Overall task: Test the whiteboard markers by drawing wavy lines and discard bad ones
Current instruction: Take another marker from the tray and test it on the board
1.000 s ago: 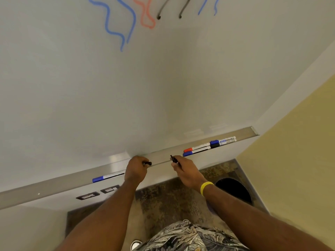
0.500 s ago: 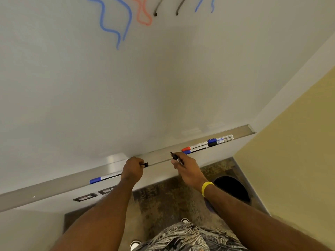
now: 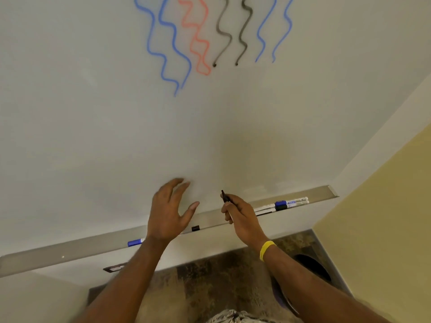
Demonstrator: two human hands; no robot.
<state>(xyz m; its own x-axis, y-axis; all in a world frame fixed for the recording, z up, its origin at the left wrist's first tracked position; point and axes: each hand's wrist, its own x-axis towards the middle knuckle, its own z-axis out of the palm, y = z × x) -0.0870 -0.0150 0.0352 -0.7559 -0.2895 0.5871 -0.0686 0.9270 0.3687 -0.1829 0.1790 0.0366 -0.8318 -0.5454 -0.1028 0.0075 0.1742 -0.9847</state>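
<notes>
My right hand (image 3: 240, 213) grips an uncapped black marker (image 3: 225, 197), tip pointing up, just in front of the whiteboard (image 3: 116, 136). My left hand (image 3: 169, 209) is raised with fingers spread, holding nothing, above the metal tray (image 3: 70, 249). A black cap (image 3: 195, 228) lies on the tray right of that hand. A blue-capped marker (image 3: 136, 242) lies on the tray, partly behind my left wrist. Several more markers (image 3: 283, 205) lie at the tray's right end. Blue, red and black wavy lines (image 3: 200, 36) run down the top of the board.
A dark round bin (image 3: 313, 266) stands on the floor at the right, under the tray's end. A yellow wall (image 3: 384, 217) closes in on the right. Wall plates (image 3: 114, 268) sit below the tray. Patterned carpet covers the floor.
My left hand let go of the black cap, which now lies on the tray, and lifted with fingers spread. My right hand rose off the tray with the uncapped marker. The view tilted up.
</notes>
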